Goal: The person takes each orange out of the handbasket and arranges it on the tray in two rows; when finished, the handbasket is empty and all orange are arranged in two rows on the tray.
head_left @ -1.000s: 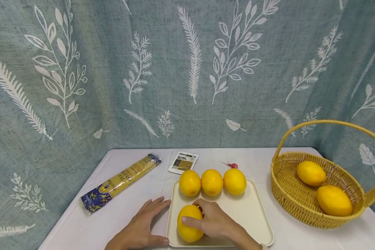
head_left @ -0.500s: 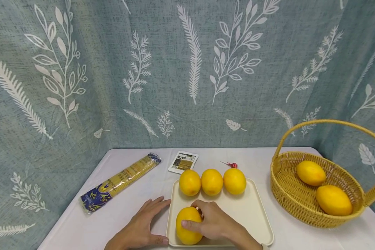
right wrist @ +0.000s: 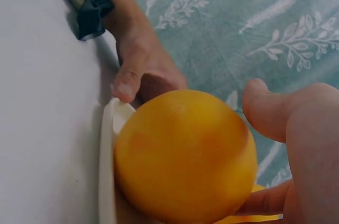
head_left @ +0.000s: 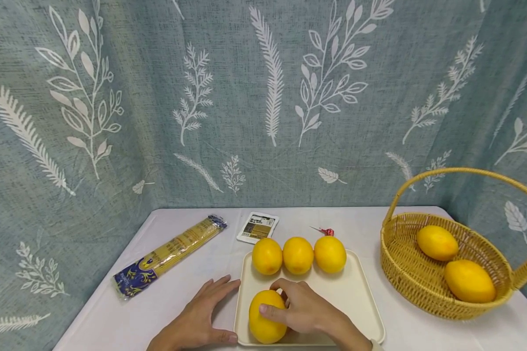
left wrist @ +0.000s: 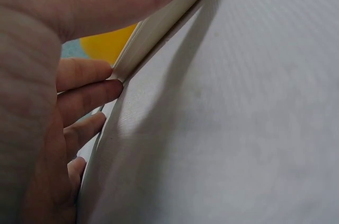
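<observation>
A cream tray (head_left: 334,309) lies on the white-covered table. Three yellow lemons sit side by side along its far part: a left lemon (head_left: 267,256), a middle lemon (head_left: 298,256) and a right lemon (head_left: 330,254). Near the tray's front left corner, my right hand (head_left: 305,307) grips another lemon (head_left: 263,329), thumb over its top and fingers at its far right side. That lemon (right wrist: 180,160) fills much of the right wrist view, close to the tray rim (right wrist: 107,171). My left hand (head_left: 202,317) rests with spread fingers against the tray's left edge; its thumb touches the near corner.
At the right stands a wicker basket (head_left: 391,263) with a tall handle, holding two lemons. A pack of spaghetti (head_left: 171,256) lies at the left. Beyond the tray are a small white-and-brown packet (head_left: 257,228) and a red-wrapped lollipop (head_left: 328,232). A patterned curtain (head_left: 228,97) hangs behind.
The lemon under my right hand has shifted very slightly toward the tray's near edge, the hand staying on it. My left hand and the other lemons have kept their places.
</observation>
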Action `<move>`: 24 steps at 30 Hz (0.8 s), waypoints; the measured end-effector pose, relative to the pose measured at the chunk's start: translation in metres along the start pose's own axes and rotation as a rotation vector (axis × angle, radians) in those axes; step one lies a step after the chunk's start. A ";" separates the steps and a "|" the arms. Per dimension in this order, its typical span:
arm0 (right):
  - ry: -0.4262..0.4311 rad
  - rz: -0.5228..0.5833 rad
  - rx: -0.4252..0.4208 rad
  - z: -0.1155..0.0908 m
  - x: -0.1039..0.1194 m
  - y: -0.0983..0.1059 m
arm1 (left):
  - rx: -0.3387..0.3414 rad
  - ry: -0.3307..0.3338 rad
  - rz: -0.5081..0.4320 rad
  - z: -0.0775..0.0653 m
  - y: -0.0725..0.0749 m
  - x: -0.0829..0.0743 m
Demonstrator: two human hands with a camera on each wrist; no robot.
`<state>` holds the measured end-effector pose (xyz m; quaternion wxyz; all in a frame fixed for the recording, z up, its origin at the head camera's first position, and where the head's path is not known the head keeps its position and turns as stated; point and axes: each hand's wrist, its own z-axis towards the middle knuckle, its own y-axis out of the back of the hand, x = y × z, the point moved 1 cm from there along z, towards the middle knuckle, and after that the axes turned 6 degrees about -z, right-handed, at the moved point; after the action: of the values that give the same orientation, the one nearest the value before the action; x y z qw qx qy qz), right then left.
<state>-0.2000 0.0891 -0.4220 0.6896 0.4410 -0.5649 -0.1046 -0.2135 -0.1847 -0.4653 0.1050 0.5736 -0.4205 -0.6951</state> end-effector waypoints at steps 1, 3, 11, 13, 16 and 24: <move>-0.004 0.000 -0.003 0.000 0.000 0.001 | 0.001 0.000 0.000 0.000 0.000 0.000; -0.010 0.004 -0.010 0.000 -0.001 0.005 | 0.001 -0.003 -0.004 0.001 0.000 0.000; -0.025 0.058 -0.076 -0.002 -0.005 0.031 | -0.005 -0.023 -0.007 0.001 -0.001 0.000; -0.037 0.028 -0.104 -0.003 -0.005 0.039 | -0.003 -0.025 -0.005 0.001 -0.001 0.000; -0.046 -0.005 -0.143 -0.006 -0.005 0.053 | 0.000 -0.027 0.001 0.001 0.000 0.001; -0.135 -0.018 -0.257 -0.019 -0.019 0.093 | 0.000 -0.025 0.007 0.000 0.001 0.002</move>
<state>-0.2225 0.1656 -0.3670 0.6997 0.3463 -0.5879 -0.2117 -0.2145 -0.1863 -0.4662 0.1021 0.5635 -0.4239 -0.7017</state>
